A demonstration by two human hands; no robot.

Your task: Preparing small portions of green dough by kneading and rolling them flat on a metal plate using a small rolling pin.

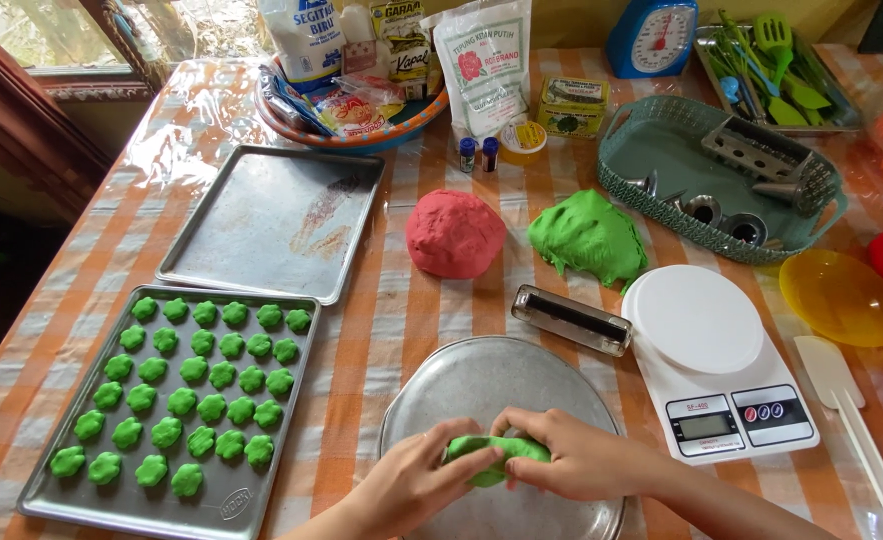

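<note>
Dough piece: a small lump of green dough [491,458] sits between both hands, low in the view, over the near part of a round metal tray [481,385]
Left hand: the left hand [411,485] is closed on the left end of the lump, fingers curled over its top
Right hand: the right hand [571,460] is clamped on the right end, fingertips meeting the left hand's across the lump
Round tray: it lies flat on the bench [401,310], which wears an orange-and-white checked cloth under clear plastic
Just behind the tray: a small oblong metal mould [571,318] lies tilted; to its right stands a white digital scale [716,360]
Dough stock: a red dough ball [453,232] and a larger green dough mass [589,237] sit side by side, apart, beyond the mould
Left trays: a baking sheet [231,500] holds rows of green flower-shaped cookies [196,400]; behind it lies a second baking sheet [261,225], bare but for smears
Right side: a teal basket [626,185] holds metal nozzles and a press; a yellow bowl [839,297] and white spatula [836,385] lie near the edge
Far edge: bags of flour in a bowl; a blue dial scale [651,35]
</note>
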